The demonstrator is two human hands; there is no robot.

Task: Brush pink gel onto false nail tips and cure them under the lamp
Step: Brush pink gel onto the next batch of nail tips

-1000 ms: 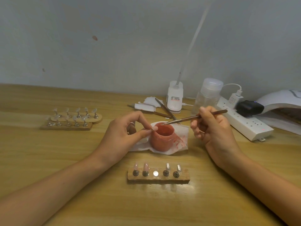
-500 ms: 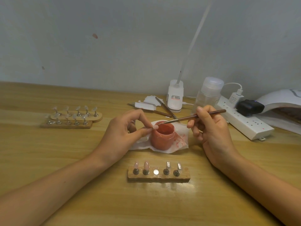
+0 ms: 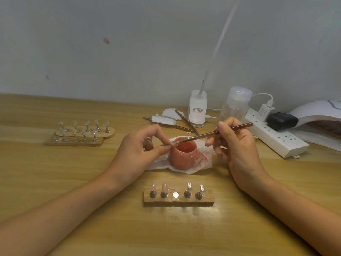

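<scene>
Far left: two wooden racks [image 3: 79,133] of clear tips, detail blurred. Left hand [image 3: 136,152] is raised off the table, forearm entering from lower left. Thumb and forefinger pinch a small nail tip [image 3: 174,144] at the left rim of the pink gel jar [image 3: 183,157]; its mount is hidden behind the curled fingers. Near stand [image 3: 179,198] carries two pink tips. Brush [image 3: 217,133] slants down to the nail tip, contact hard to confirm. Right hand [image 3: 238,145] grips it pen-style. Curing lamp [image 3: 321,115] is cut off at the right edge.
</scene>
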